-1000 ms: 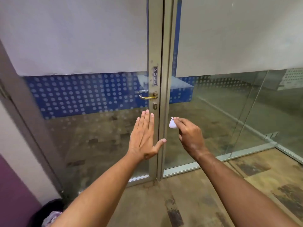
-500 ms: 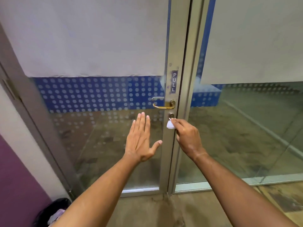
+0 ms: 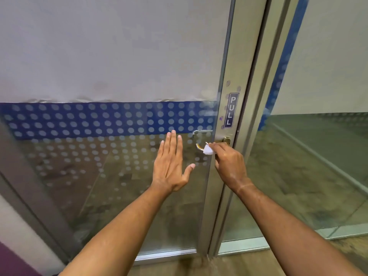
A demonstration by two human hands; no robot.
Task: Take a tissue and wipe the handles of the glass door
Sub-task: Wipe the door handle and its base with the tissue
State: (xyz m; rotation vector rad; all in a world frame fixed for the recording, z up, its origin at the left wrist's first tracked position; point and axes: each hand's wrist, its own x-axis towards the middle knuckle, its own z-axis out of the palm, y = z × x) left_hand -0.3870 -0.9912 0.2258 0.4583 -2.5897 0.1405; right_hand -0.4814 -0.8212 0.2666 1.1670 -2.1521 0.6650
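Observation:
A brass lever handle (image 3: 199, 147) sticks out from the metal stile of the glass door (image 3: 111, 56), just under a PULL label (image 3: 230, 110). My right hand (image 3: 229, 164) pinches a small white tissue (image 3: 208, 150) and holds it against the middle of the handle, hiding most of the lever. A silver handle (image 3: 201, 131) shows through the glass on the far side. My left hand (image 3: 171, 164) is flat and open, fingers up, in front of the glass left of the handle; contact with the pane cannot be told.
A fixed glass panel (image 3: 318, 156) stands right of the door frame (image 3: 256, 116). White film and a blue dotted band cover the upper glass. A purple wall (image 3: 12, 263) is at the lower left. Brown floor lies below the door.
I have stepped closer to the door. My right hand rose with the tissue from below the keyhole onto the brass handle. My left hand stayed open by the glass.

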